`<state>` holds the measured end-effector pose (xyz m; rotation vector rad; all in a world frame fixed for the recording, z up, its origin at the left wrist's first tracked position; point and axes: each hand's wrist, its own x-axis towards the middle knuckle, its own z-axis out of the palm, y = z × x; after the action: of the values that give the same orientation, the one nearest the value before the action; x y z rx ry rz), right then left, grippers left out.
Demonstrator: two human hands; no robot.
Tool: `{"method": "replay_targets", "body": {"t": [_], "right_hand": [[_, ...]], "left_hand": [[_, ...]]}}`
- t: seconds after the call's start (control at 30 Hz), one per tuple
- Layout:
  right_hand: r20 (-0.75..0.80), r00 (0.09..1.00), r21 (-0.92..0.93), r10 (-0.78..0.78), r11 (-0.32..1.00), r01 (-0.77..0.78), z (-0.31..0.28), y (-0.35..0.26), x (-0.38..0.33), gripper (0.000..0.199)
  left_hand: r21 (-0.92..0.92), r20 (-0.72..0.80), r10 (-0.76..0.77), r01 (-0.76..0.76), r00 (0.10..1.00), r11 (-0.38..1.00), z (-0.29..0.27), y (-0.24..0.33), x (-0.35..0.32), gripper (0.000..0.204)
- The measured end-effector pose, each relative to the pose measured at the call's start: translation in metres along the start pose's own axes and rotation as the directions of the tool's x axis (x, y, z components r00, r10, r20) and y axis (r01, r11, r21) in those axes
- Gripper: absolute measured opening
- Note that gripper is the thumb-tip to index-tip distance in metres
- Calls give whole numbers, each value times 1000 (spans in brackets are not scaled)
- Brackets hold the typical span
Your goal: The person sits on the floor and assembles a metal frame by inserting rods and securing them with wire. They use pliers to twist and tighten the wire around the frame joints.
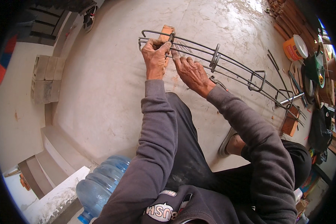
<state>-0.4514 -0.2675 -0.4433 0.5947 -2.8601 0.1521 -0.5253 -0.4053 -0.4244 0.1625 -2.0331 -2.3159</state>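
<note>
Rebar cage (227, 71) across wooden blocks

Long dark steel bars ringed by rectangular stirrups, lying lengthwise above the concrete floor, its near end propped on a wooden block (165, 31).

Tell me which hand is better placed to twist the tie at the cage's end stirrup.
Probably the left hand: it already grips the rebar cage at the end stirrup above the brick. The right hand only rests fingers beside it.

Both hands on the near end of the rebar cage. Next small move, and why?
Probably twist the thin tie wire tight. The left hand pinches it where the end stirrup crosses a long bar, over the brick; the right hand has its fingers at that same joint, and loose wire ends show there.
</note>
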Motion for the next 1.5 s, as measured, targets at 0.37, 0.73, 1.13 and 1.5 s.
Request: {"method": "replay_targets", "body": {"t": [0.37, 0.73, 1.13, 1.5], "right_hand": [[63, 996, 102, 56, 993, -63, -10, -6, 19, 19], [622, 756, 774, 206, -305, -554, 2, -21, 13, 12], [-164, 812, 702, 561, 644, -304, -1, -46, 18, 21], [92, 649, 996, 755, -57, -75, 11, -59, 23, 39]], "left_hand": [[-31, 26, -3, 4, 1000, 1000, -2, -1, 0, 21], [-33, 3, 0, 0, 1000, 999, -2, -1, -1, 15], [-25, 20, 20, -20, 1000, 999, 0, -2, 1, 20], [-66, 29, -10, 12, 1000, 998, 0, 3, -3, 20]]}}
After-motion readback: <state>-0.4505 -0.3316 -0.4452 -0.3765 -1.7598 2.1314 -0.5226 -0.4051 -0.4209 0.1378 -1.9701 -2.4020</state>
